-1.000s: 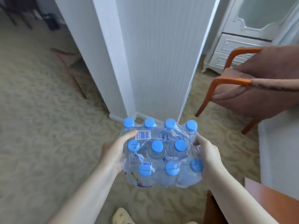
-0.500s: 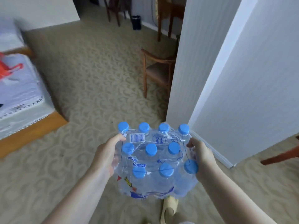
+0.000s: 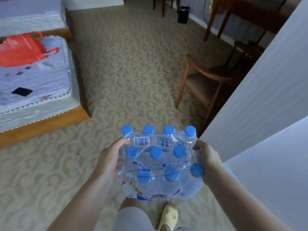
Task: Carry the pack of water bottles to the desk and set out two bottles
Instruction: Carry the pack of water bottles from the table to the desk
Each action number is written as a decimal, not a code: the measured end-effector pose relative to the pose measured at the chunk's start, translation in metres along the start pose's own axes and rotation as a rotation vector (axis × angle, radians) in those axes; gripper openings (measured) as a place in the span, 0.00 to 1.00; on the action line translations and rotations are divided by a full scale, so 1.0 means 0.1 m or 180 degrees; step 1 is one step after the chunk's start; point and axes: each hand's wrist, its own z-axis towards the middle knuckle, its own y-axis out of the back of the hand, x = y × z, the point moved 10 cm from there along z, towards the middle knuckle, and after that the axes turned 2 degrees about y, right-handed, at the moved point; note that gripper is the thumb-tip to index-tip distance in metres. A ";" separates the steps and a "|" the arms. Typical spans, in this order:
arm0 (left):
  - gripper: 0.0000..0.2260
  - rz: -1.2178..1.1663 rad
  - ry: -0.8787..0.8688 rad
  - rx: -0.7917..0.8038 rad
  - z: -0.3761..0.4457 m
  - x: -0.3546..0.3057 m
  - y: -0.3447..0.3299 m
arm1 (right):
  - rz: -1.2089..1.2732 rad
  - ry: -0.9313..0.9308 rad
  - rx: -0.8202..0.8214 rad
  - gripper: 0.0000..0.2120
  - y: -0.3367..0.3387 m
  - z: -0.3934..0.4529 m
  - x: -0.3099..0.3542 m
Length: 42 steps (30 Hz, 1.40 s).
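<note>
A shrink-wrapped pack of water bottles [image 3: 160,162] with blue caps hangs in front of me at waist height, above the carpet. My left hand [image 3: 110,157] grips its left side and my right hand [image 3: 207,160] grips its right side. The plastic film carries a barcode label and blue print. A dark wooden desk [image 3: 246,12] stands at the far upper right, partly hidden by the white wall corner.
A white wall corner [image 3: 260,100] juts in close on my right. A wooden chair [image 3: 203,82] stands ahead right. A bed [image 3: 38,87] with a red bag [image 3: 23,52] lies on the left. A black bin [image 3: 183,14] stands far ahead. Patterned carpet runs between them.
My view has swung left past the wall corner, bringing the bed, chair and desk into sight. Both hands keep the same hold on the pack.
</note>
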 end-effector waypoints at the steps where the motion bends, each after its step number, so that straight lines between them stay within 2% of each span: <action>1: 0.15 -0.0044 0.0000 0.0001 0.11 -0.10 -0.01 | -0.0030 -0.0009 0.0051 0.11 -0.12 0.08 0.12; 6: 0.18 -0.0126 0.0016 0.0060 0.78 -0.67 -0.14 | -0.0162 -0.0052 0.0157 0.11 -0.77 0.60 0.75; 14: 0.23 0.0095 -0.0116 0.0350 2.00 -1.92 -0.59 | 0.0179 -0.0098 -0.0144 0.09 -1.60 1.32 1.65; 17: 0.23 0.0198 -0.0138 0.0367 2.33 -2.40 -0.80 | 0.0287 0.0013 -0.0163 0.13 -1.81 1.53 2.10; 22: 0.23 0.0257 -0.0221 0.0537 2.84 -3.20 -1.39 | 0.0568 0.0127 -0.0109 0.17 -2.05 2.09 2.92; 26: 0.23 0.0156 -0.0197 0.0648 3.29 -3.71 -1.96 | 0.0667 0.0239 -0.0237 0.12 -2.20 2.69 3.54; 31: 0.18 0.0062 -0.0227 0.0692 3.87 -4.45 -2.70 | 0.0631 0.0190 -0.0271 0.08 -2.41 3.46 4.37; 34: 0.21 -0.0021 -0.0157 0.0633 4.22 -4.81 -2.98 | 0.0588 0.0250 -0.0346 0.09 -2.56 3.86 4.89; 39: 0.25 -0.0081 -0.0105 0.0719 4.87 -5.45 -3.40 | 0.0677 0.0113 -0.0131 0.11 -3.01 4.46 5.57; 42: 0.26 0.0008 -0.0098 0.0796 5.33 -5.90 -3.70 | 0.0750 0.0078 -0.0256 0.10 -3.28 4.83 5.94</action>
